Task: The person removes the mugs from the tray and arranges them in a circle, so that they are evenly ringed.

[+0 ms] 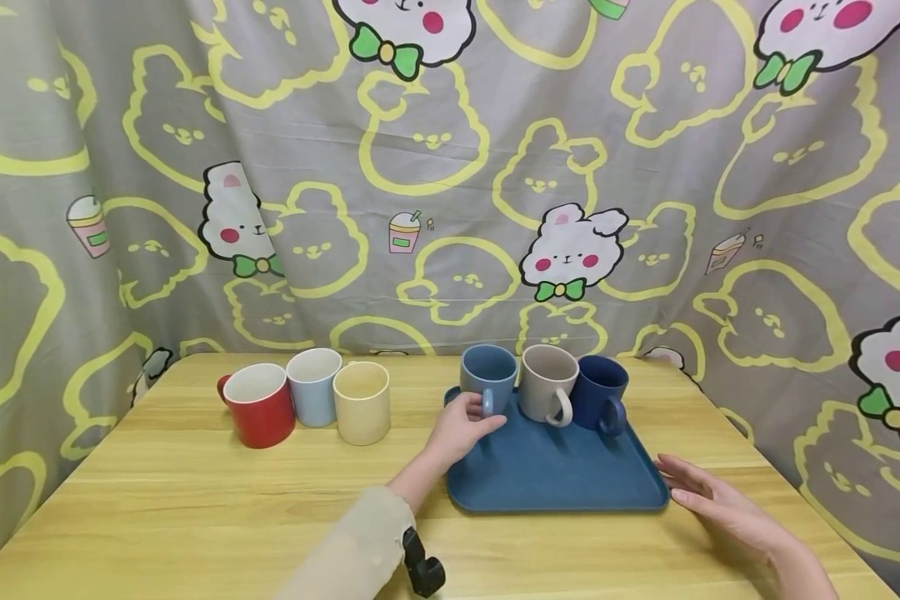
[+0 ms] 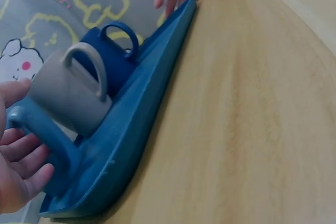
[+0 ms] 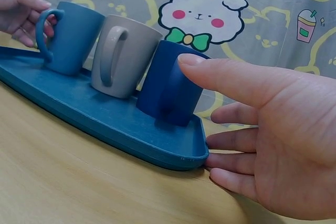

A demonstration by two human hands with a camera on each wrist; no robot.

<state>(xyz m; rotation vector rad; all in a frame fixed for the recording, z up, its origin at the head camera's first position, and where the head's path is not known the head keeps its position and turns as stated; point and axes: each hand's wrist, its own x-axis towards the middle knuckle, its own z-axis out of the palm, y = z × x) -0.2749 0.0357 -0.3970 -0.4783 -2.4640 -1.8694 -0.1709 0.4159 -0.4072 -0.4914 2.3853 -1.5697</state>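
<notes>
— Hands first, nearest one?

— Right hand (image 1: 720,500), at 4 o'clock on the table (image 1: 195,517). Fingers straight and spread, tips touching the near right corner of the blue tray (image 1: 555,479). Grips nothing.

— Left hand?

— Left hand (image 1: 461,429) lies over the tray's left edge, fingers curled at the handle of the light blue mug (image 1: 489,379). That mug stands in the tray's far left corner, about 12 o'clock.

— Anything beside it?

— Grey mug (image 1: 547,383) next, then dark blue mug (image 1: 600,392), a close row along the far edge, all upright.

— Off the tray?

— At 10 o'clock: red mug (image 1: 258,406), pale blue mug (image 1: 313,386), cream mug (image 1: 362,402), bunched together. Rabbit-print curtain (image 1: 450,167) behind.
</notes>
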